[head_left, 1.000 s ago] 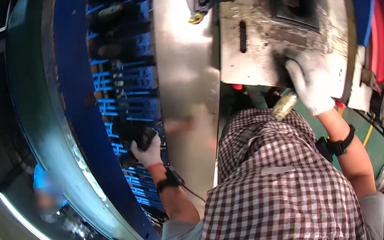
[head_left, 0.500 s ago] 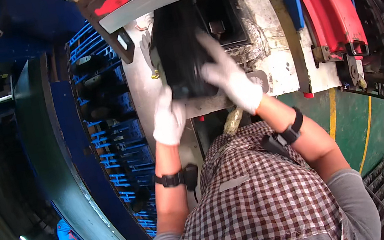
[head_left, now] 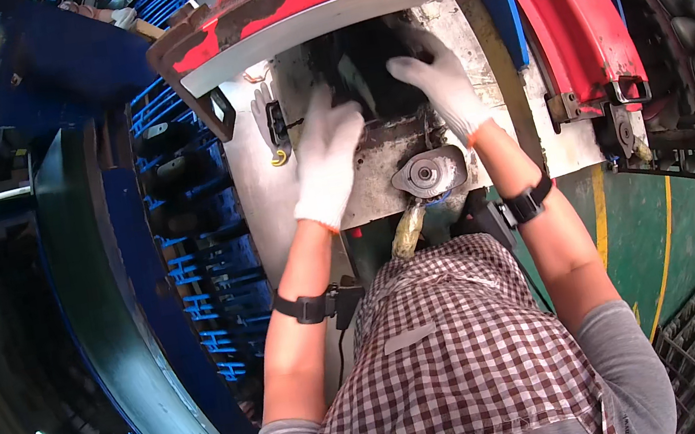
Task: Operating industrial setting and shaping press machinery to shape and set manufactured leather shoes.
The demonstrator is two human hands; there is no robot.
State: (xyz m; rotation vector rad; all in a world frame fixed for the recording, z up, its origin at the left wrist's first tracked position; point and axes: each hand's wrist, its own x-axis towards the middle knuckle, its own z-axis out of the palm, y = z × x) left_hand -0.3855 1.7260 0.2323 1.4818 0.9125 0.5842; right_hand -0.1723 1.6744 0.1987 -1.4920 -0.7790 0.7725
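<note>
A black panel (head_left: 376,78), blurred and partly shadowed, lies beneath the red bar between my hands. My left hand (head_left: 327,153), in a white glove, is closed at its near left side, thumb toward the middle. On the right side, my gloved right hand (head_left: 444,95) has its thumb over the panel and its other fingers reaching toward the far edge, dim in the shadow. A round metal fitting (head_left: 425,174) sits on the worn metal plate (head_left: 377,172) nearer to me, with a wrapped handle (head_left: 408,230) below it.
A thick red bar (head_left: 378,1) with a metal lip arches over the work. Another red machine part (head_left: 574,48) stands to the right. Blue racks (head_left: 198,266) line the left, holding dark pieces. A grey glove and a small black tool (head_left: 277,124) lie left of the plate.
The black panel has gone farther from me, under the red bar, uncovering the round fitting. Both hands have moved forward; the left has also shifted right. My view has shifted slightly.
</note>
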